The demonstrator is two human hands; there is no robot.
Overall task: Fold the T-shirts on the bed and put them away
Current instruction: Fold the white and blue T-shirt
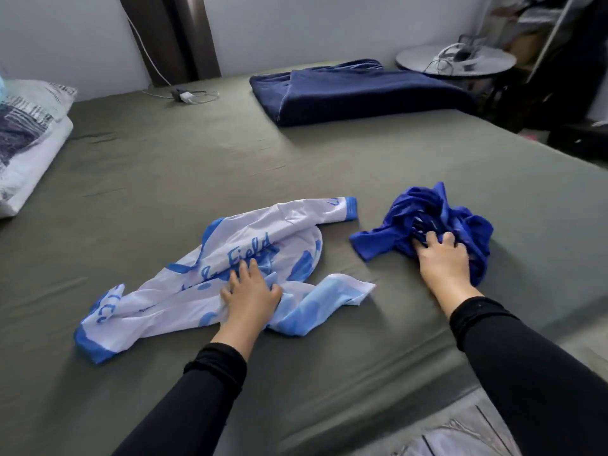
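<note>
White T-shirt (204, 284) under left hand (250, 292); blue T-shirt (427, 218) under right hand (441, 258).

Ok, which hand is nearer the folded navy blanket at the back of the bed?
Right. The right hand grips the crumpled blue T-shirt, in front of the navy blanket. The left hand rests on the white T-shirt, farther left and nearer the person.

A folded navy blanket (358, 90) lies near a white charger (187, 96), with patterned pillows (29, 133) far left.

Crumpled white-and-blue T-shirt (210, 284) beside bunched royal-blue T-shirt (437, 218), unfolded
</note>
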